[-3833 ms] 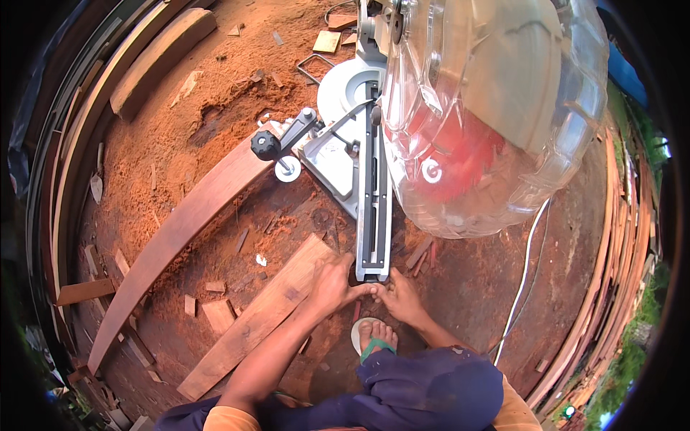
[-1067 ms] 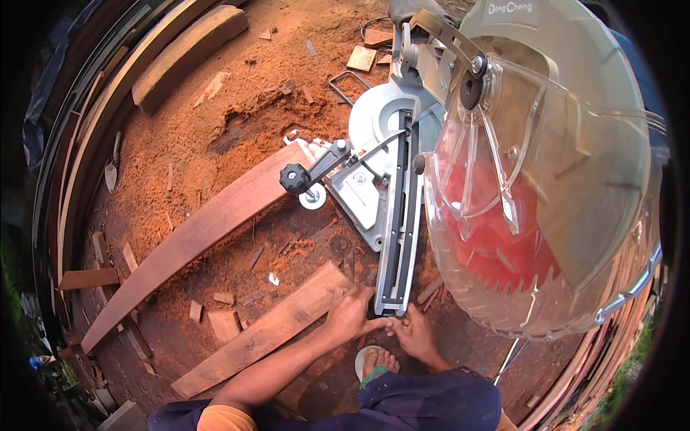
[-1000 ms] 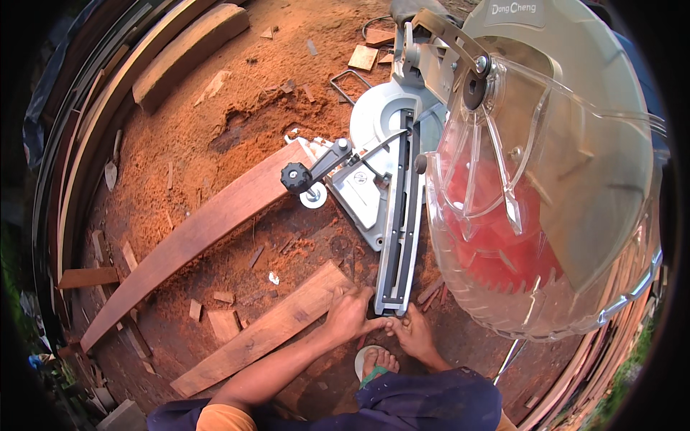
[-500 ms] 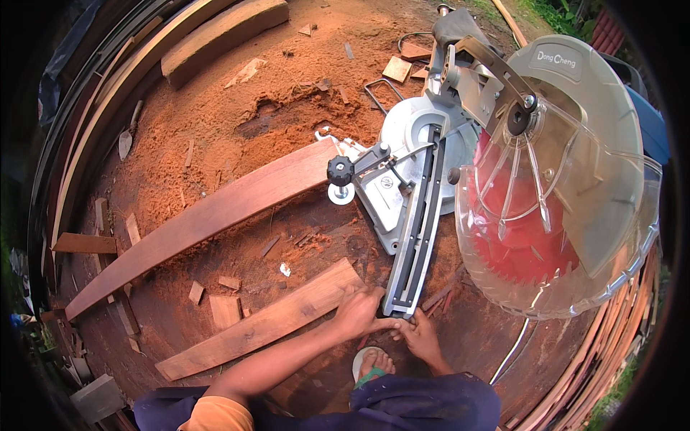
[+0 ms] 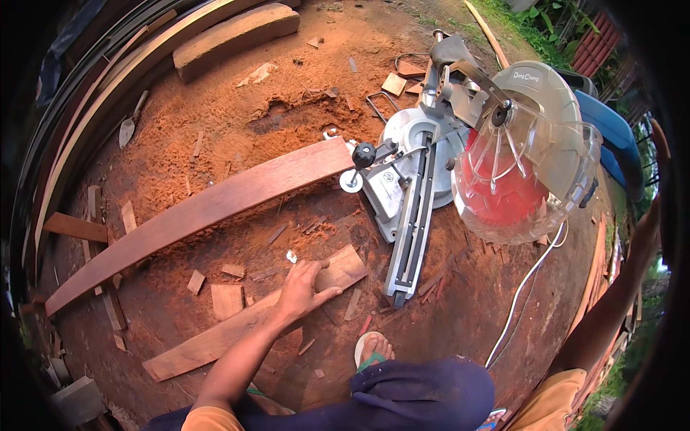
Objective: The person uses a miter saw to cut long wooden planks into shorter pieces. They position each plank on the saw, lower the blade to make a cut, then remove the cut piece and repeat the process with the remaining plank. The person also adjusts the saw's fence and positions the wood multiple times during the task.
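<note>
My left hand (image 5: 300,289) rests over the short wooden board (image 5: 208,350), near its right end, with fingers stretched and the thumb apart. At the far right edge my right hand (image 5: 656,169) is raised on a lifted arm; its fingers are dark and hard to make out. Right of centre stands a miter saw (image 5: 528,176) with a red blade under a clear guard. Its grey slotted base (image 5: 411,237) reaches toward me. A long curved plank (image 5: 208,205) lies with its right end against the saw's black-knobbed clamp (image 5: 364,154).
Orange sawdust (image 5: 237,93) and wood scraps (image 5: 228,300) cover the ground. A trowel (image 5: 128,131) lies at left, near stacked timber (image 5: 108,93). A white cable (image 5: 528,287) runs down from the saw. My sandalled foot (image 5: 375,348) is at the front. A blue object (image 5: 611,136) stands behind the saw.
Both hands have left the front end of the saw's base. The left moved left onto the short board; the right swung up to the far right. The view has shifted back.
</note>
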The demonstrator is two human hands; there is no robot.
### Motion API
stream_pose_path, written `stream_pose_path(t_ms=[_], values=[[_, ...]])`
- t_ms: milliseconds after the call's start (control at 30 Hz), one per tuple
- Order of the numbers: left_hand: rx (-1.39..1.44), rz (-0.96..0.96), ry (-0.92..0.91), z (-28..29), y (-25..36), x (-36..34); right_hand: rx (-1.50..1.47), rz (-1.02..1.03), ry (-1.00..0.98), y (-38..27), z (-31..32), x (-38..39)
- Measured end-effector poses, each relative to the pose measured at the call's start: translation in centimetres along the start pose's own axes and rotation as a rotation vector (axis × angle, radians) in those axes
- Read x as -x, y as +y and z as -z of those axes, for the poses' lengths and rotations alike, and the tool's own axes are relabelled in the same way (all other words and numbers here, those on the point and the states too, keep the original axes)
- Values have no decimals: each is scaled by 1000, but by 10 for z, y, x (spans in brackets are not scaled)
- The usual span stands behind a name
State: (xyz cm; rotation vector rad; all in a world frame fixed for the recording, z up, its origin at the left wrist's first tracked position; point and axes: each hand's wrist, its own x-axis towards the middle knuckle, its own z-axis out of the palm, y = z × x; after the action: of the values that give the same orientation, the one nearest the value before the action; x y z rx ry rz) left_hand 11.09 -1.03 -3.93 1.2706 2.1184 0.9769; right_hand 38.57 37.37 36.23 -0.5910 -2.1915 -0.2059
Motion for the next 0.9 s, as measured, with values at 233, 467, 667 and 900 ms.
stream_pose_path(t_ms=[233,467,667,900], values=[[-39,41,99,32,-26,21,-134,-23,-429,-56,-23,28],[-60,-1,61,26,-42,24,167,-232,-566,-104,-55,160],[-123,-41,-11,15,-53,16,259,-206,-524,-110,-93,201],[-53,-17,52,-11,-67,23,215,-120,-472,-74,-126,185]])
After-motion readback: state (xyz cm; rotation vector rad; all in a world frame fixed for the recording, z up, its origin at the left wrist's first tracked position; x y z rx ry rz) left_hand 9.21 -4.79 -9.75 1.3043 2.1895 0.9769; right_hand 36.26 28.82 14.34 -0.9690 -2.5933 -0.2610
